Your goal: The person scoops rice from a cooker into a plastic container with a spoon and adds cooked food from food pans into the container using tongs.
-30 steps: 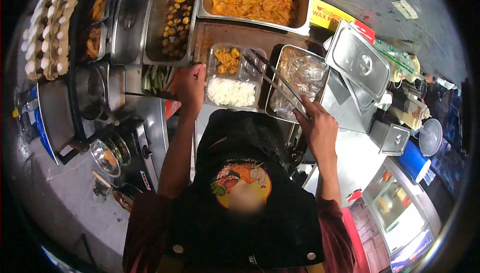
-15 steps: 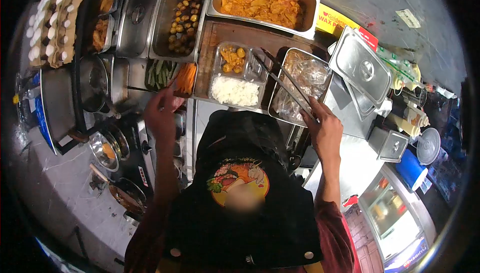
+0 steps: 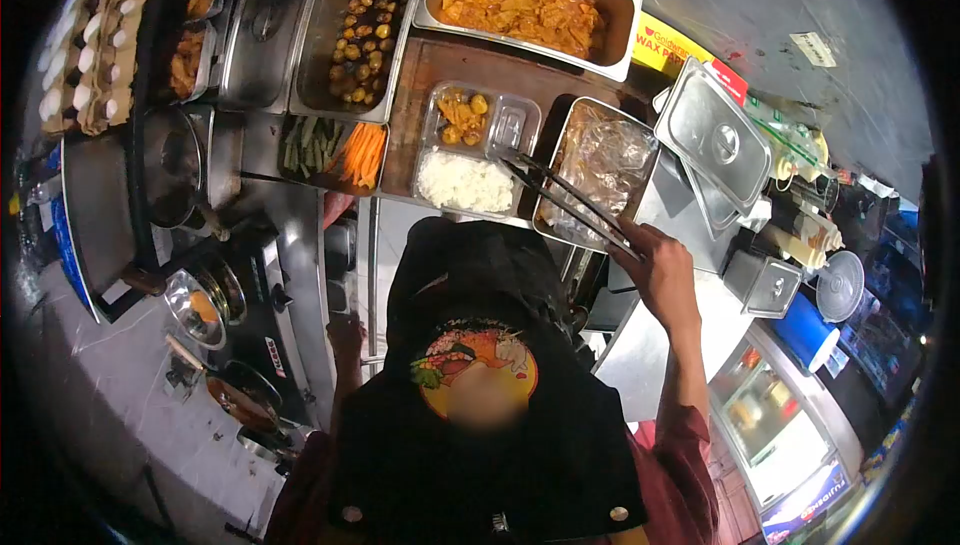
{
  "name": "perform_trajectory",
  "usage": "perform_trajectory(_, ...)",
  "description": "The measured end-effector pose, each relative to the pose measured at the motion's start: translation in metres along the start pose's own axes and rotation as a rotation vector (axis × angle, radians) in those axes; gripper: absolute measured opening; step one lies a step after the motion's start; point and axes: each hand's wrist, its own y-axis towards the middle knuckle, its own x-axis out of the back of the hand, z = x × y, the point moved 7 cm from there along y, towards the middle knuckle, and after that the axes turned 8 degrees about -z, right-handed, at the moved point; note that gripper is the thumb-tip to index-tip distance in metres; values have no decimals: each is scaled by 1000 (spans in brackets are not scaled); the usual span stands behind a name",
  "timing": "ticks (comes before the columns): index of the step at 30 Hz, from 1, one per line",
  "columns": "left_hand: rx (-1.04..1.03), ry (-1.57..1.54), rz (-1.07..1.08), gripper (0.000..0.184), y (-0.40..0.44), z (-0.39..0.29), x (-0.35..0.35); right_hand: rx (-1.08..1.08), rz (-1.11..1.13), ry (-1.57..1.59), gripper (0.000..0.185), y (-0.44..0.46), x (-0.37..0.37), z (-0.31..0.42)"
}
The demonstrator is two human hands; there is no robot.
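Observation:
My right hand (image 3: 657, 267) grips black-handled metal tongs (image 3: 572, 203), whose arms have come close together. Their tips hang over the right side of a clear compartment container (image 3: 532, 150), near the rice. White rice (image 3: 463, 182) fills its lower part; potatoes with orange-sauced pieces (image 3: 462, 117) sit in the upper left compartment, and nothing shows in the upper right one. Lowered beside my apron, my left hand (image 3: 346, 333) is dim, and its fingers cannot be made out. Carrot sticks (image 3: 364, 155) and green strips (image 3: 310, 145) lie in a tray left of the container.
Pans of orange-sauced food (image 3: 520, 13) and small potatoes (image 3: 362, 35) stand at the back. A tray with plastic-covered contents (image 3: 602, 160) is under the tongs' right side. Metal lids (image 3: 722, 135) lie right, egg cartons (image 3: 100, 40) far left, a frying pan (image 3: 243, 397) lower left.
My left hand has drawn back from beside the carrot tray down to my side. The tongs have closed up, and their tips have moved down toward the container's middle.

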Motion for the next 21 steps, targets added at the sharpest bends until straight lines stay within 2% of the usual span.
perform_trajectory(5, -21, -471, 88, 29, 17, -48, -10, 29, -19, 54, 37, 7, -10, -3)
perform_trajectory(6, -84, -515, 80, 33, 19, -69, -6, 17, -36, 36, 36, 9, -10, -3)
perform_trajectory(8, -341, -452, -7, 44, 8, -140, 15, -1, -50, 18, 35, 11, -13, -6)
perform_trajectory(10, -634, -44, -256, 56, -21, -222, 47, 11, -65, -61, 35, 13, -18, -10)
perform_trajectory(12, -567, 226, -314, 56, -24, -276, 59, 34, -47, -57, 34, 12, -20, -10)
perform_trajectory(14, -749, 4, -352, 47, -24, -318, 60, 56, -33, -54, 33, 10, -19, -8)
perform_trajectory(15, -750, 6, -346, 47, -24, -338, 56, 56, 7, -83, 33, 7, -19, -6)
perform_trajectory(17, -1005, -82, -311, 35, -44, -392, 48, 54, 46, -115, 34, 3, -12, -3)
perform_trajectory(18, -1006, -83, -308, 35, -48, -409, 47, 71, 61, -89, 34, 1, -7, 0)
perform_trajectory(20, -1055, 103, -82, 35, -54, -436, 24, 87, 72, -63, 35, -2, 1, 6)
perform_trajectory(21, -1056, 103, -82, 35, -50, -443, 18, 65, 56, -96, 35, -2, 5, 5)
